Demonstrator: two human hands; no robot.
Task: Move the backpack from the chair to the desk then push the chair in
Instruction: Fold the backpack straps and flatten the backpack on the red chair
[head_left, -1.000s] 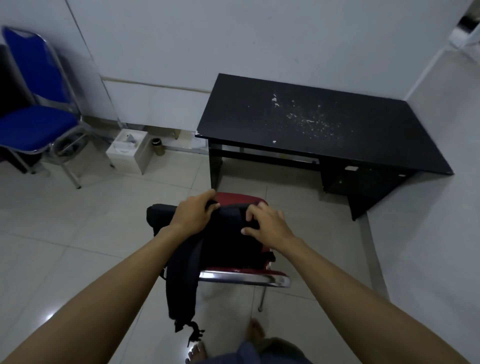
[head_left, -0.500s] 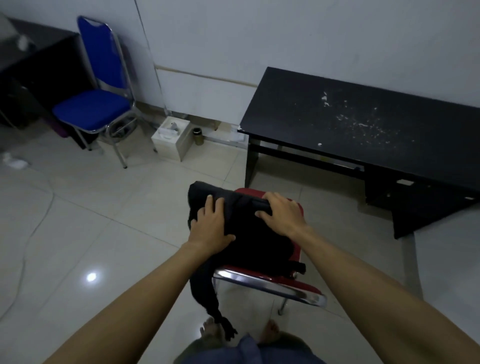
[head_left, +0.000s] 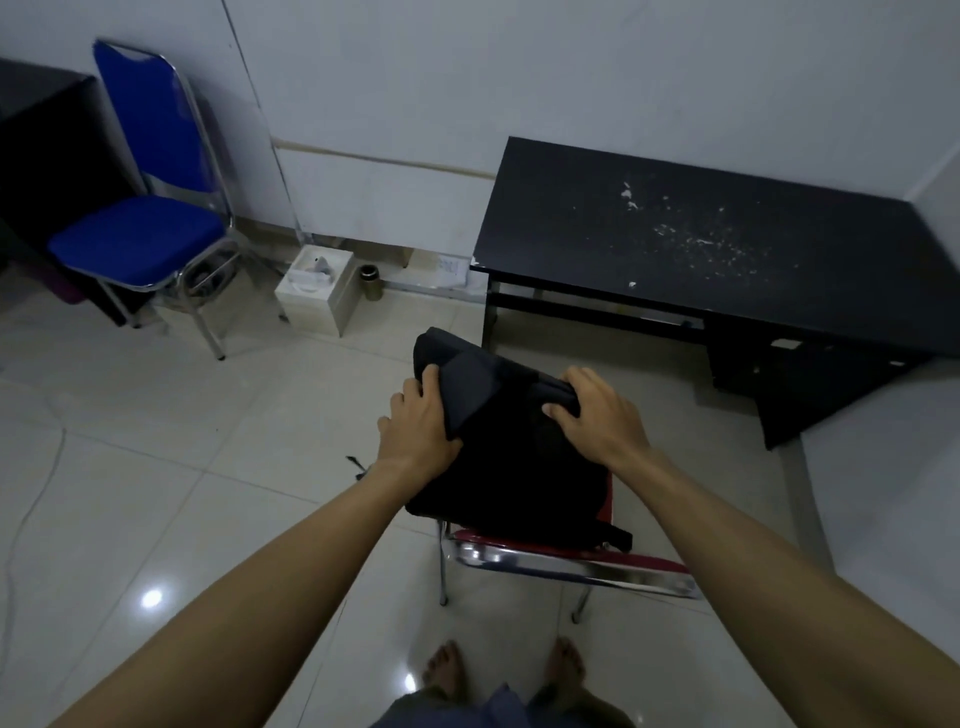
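A black backpack (head_left: 511, 457) is over the seat of a red chair with a chrome frame (head_left: 571, 564), which stands a short way in front of the black desk (head_left: 727, 244). My left hand (head_left: 415, 423) grips the backpack's left side, thumb over the fabric. My right hand (head_left: 597, 415) grips its top right edge. The bag looks tilted, its far end raised toward the desk. The chair seat is mostly hidden under the bag. The desk top has white specks and nothing on it.
A blue chair (head_left: 140, 239) stands at the left wall beside a dark cabinet (head_left: 36, 156). A white box (head_left: 314, 291) and a small dark cup (head_left: 370, 278) sit on the floor by the wall. A cable (head_left: 31, 499) runs along the tiled floor. My bare feet (head_left: 504, 670) are behind the chair.
Both hands have shifted their hold on the backpack and its far end has risen; the hanging strap no longer dangles below the seat. The camera view swung right to left and back.
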